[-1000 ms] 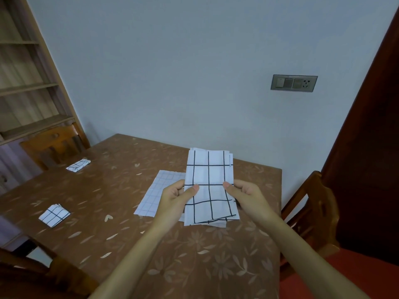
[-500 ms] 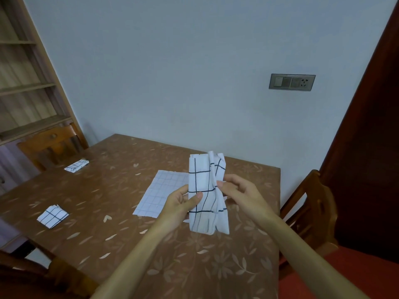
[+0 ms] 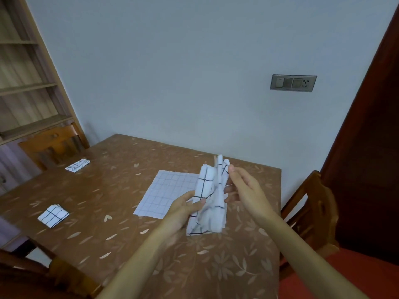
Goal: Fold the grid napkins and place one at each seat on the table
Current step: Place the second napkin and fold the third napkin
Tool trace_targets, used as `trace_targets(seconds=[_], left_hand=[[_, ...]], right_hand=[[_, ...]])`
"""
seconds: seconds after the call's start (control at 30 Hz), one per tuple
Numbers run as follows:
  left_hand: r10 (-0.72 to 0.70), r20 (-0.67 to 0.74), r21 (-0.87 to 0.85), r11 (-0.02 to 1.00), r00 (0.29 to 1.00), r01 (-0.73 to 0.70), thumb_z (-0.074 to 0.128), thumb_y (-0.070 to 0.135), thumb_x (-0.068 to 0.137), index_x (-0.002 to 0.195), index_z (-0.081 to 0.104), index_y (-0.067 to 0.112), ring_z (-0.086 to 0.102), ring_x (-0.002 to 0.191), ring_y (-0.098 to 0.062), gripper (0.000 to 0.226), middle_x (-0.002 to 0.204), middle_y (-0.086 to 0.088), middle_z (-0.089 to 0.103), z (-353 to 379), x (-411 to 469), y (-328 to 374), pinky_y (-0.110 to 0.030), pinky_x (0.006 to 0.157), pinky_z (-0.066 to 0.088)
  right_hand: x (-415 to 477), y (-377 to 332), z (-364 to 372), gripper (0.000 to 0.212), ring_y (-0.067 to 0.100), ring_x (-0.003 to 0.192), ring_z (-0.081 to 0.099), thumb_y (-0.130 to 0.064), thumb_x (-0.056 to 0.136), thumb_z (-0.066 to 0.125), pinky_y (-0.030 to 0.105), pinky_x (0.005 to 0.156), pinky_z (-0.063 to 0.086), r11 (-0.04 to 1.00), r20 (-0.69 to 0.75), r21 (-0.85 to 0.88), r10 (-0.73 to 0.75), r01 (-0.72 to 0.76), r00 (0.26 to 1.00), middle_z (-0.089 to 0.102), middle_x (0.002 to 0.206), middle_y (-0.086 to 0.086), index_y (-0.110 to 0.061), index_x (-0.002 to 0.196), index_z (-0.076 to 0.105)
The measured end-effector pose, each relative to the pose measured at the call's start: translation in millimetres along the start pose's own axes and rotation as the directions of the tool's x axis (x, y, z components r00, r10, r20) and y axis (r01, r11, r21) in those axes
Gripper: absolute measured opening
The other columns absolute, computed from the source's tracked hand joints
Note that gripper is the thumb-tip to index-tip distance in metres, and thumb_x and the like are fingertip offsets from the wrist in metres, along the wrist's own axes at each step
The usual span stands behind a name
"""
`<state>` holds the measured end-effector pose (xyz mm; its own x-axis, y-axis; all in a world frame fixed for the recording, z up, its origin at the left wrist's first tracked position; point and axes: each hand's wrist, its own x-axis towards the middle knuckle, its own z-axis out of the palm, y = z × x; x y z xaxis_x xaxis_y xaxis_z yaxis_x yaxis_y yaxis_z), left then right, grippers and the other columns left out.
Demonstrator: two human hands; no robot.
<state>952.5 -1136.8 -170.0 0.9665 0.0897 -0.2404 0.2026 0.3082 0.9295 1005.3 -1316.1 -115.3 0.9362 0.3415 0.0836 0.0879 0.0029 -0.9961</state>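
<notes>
Pinching the lower left edge of a rumpled, half-folded grid napkin (image 3: 207,186) between thumb and fingers, the left hand (image 3: 183,210) holds it upright over the near right part of the table (image 3: 108,214). The right hand (image 3: 246,190) has its thumb against the cloth's upper right edge and its fingers loosely spread beside it; I cannot tell whether it grips. Just behind, to the left, an unfolded napkin (image 3: 168,190) lies flat. A folded napkin (image 3: 53,215) sits near the left edge, and another folded one (image 3: 77,165) lies far left, before a wooden chair (image 3: 49,145). A second chair (image 3: 311,212) stands on the right, below a wall switch panel (image 3: 293,83).
</notes>
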Motion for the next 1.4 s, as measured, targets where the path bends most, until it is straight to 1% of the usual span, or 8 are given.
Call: trace_targets(seconds=[0.07,0.2,0.43,0.53,0.63,0.93,1.03,1.4], left_hand=[[0.124,0.001,0.157,0.98,0.992,-0.123,0.066,0.014,0.095,0.124,0.064,0.012,0.073,0.104,-0.028,0.03,0.116,-0.012,0.075,-1.2,3.0,0.4,-0.047,0.094,0.057],[0.248,-0.102,0.198,0.954,0.963,-0.225,0.068,0.017,0.094,0.122,0.065,0.013,0.074,0.102,-0.027,0.029,0.11,-0.007,0.077,-1.3,1.2,-0.3,-0.052,0.091,0.058],[0.458,-0.132,0.337,0.855,0.879,-0.395,0.066,0.01,0.094,0.115,0.066,0.011,0.075,0.094,-0.014,0.021,0.105,0.002,0.079,1.8,-1.7,3.4,-0.025,0.071,0.06],[0.47,-0.106,0.365,0.838,0.876,-0.405,0.066,0.01,0.094,0.113,0.067,0.012,0.076,0.092,-0.016,0.019,0.103,0.003,0.079,-6.9,-1.3,6.3,-0.024,0.07,0.06],[0.472,-0.069,0.384,0.826,0.879,-0.413,0.066,0.01,0.093,0.113,0.067,0.012,0.076,0.091,-0.014,0.019,0.102,0.004,0.079,-11.7,-1.0,10.1,-0.023,0.07,0.059],[0.525,-0.045,0.421,0.781,0.85,-0.461,0.066,0.007,0.093,0.106,0.069,0.007,0.075,0.087,-0.02,0.014,0.094,-0.004,0.079,-25.2,0.6,16.4,-0.028,0.071,0.06],[0.513,-0.012,0.424,0.78,0.858,-0.46,0.067,0.008,0.092,0.104,0.069,0.009,0.075,0.086,-0.021,0.012,0.094,-0.005,0.079,-28.3,-0.4,17.4,-0.033,0.072,0.061],[0.399,0.131,0.483,0.774,0.908,-0.41,0.067,0.003,0.093,0.1,0.069,0.007,0.074,0.082,-0.022,0.008,0.092,-0.009,0.079,-30.4,-3.0,26.8,-0.036,0.073,0.058]], right_hand=[[0.1,0.6,-2.6,0.038,0.006,0.086,0.073,-0.048,0.095,0.055,0.027,0.074,0.059,0.998,-0.036,-0.062,0.005,-0.007,0.999,0.076,0.099,-0.005,-0.026,0.127,0.057],[0.2,5.5,-5.9,0.059,0.011,0.094,0.074,-0.042,0.082,0.077,0.041,0.086,0.06,0.993,-0.018,-0.088,0.072,-0.074,0.997,0.075,0.107,-0.006,-0.03,0.133,0.048],[-0.8,14.6,-9.1,0.064,0.014,0.09,0.076,-0.015,0.085,0.078,0.046,0.083,0.062,0.991,0.006,-0.132,0.029,-0.028,1.0,0.077,0.105,-0.003,-0.025,0.139,0.046],[-1.7,9.6,-16.6,0.078,0.009,0.099,0.072,-0.02,0.085,0.078,0.033,0.082,0.061,0.978,0.037,-0.18,-0.103,0.108,0.994,0.07,0.116,-0.012,-0.039,0.147,0.035],[-1.5,3.4,-23.0,0.059,0.006,0.098,0.069,-0.021,0.087,0.076,0.023,0.081,0.059,0.927,0.04,-0.29,-0.237,0.239,0.971,0.068,0.114,-0.017,-0.039,0.136,0.049],[2.9,6.6,-40.1,0.025,-0.001,0.09,0.068,-0.032,0.08,0.082,0.025,0.073,0.055,0.792,0.102,-0.499,-0.351,0.353,0.931,0.07,0.098,-0.018,-0.031,0.099,0.066],[5.6,2.0,-46.6,0.039,-0.002,0.088,0.068,-0.045,0.073,0.084,0.016,0.071,0.054,0.785,0.185,-0.543,-0.235,0.299,0.954,0.07,0.097,-0.018,-0.039,0.105,0.064],[7.7,-9.9,-51.1,0.035,0.012,0.083,0.068,-0.059,0.068,0.082,0.034,0.076,0.053,0.786,0.46,-0.547,-0.006,0.289,0.888,0.073,0.09,-0.013,-0.035,0.093,0.073]])
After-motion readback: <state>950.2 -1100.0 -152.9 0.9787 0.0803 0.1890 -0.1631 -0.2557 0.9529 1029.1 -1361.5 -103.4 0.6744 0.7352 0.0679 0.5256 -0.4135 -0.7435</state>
